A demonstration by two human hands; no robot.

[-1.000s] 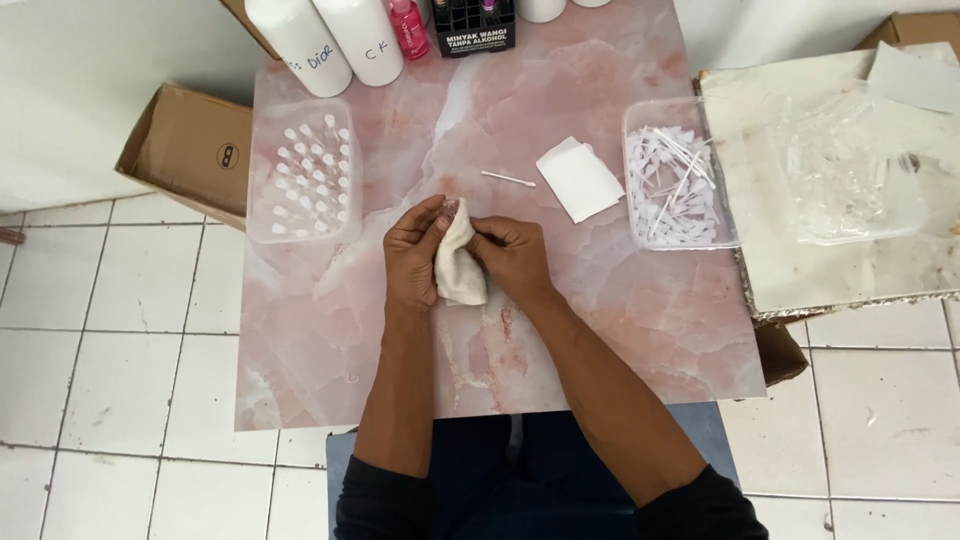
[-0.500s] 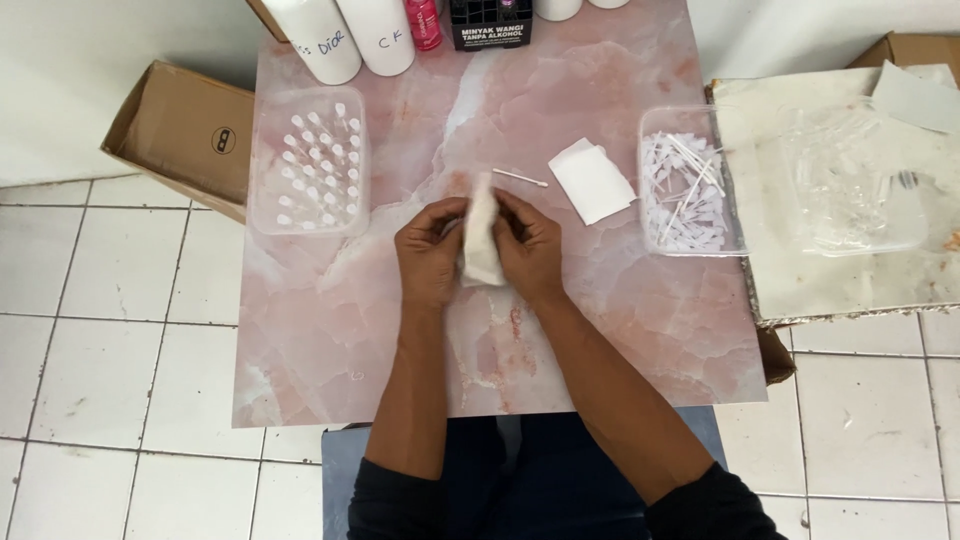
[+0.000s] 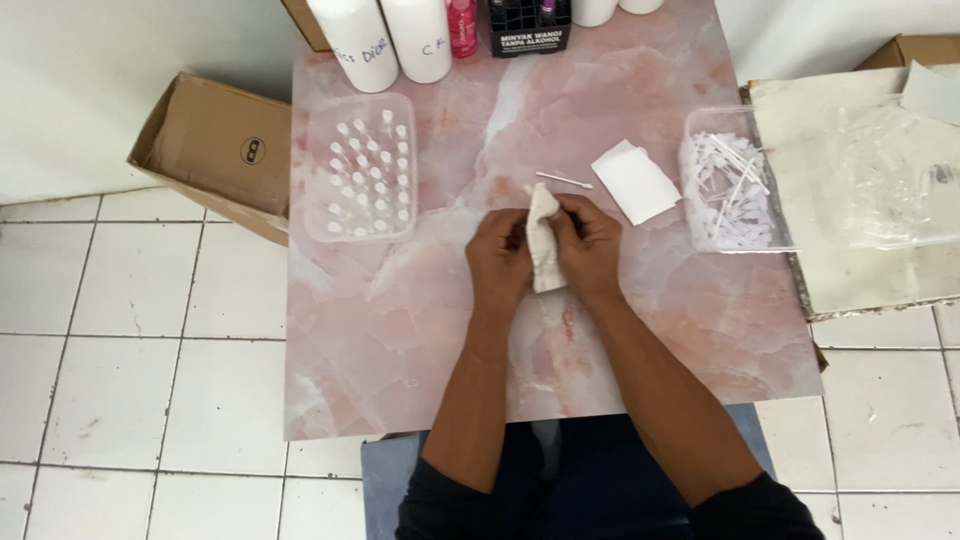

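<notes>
— What is held in the hands?

— A crumpled white cloth [image 3: 545, 240] is gripped between the two. The left hand [image 3: 500, 260] is closed on its left edge, and the right hand [image 3: 588, 245] is closed on its right side, with the fingers curled around the fabric. The cloth is held upright just above the pink marbled tabletop [image 3: 400, 340], near the table's middle, and its top end sticks up past the fingertips.

— What is found closest to the hands?

— A thin white stick [image 3: 563, 180] is laid flat just beyond the cloth. Just to its right a folded white paper square [image 3: 636, 182] is seen, flat on the table.

— And further out?

— To the right, a clear plastic tray [image 3: 738, 185] is filled with a loose heap of small white plastic pieces. To the left, a second clear tray [image 3: 360, 168] is set down, with small white-capped vials stood in rows. Along the far edge two large white bottles [image 3: 385, 40] are lined up beside a slim pink bottle [image 3: 461, 28] and a black box [image 3: 529, 25].

— What is seen beyond the table?

— An open cardboard box [image 3: 215, 150] is lying on the white tiled floor [image 3: 130, 340] at the left. At the right, a worn board [image 3: 860, 200] is covered with clear plastic bags [image 3: 905, 180].
</notes>
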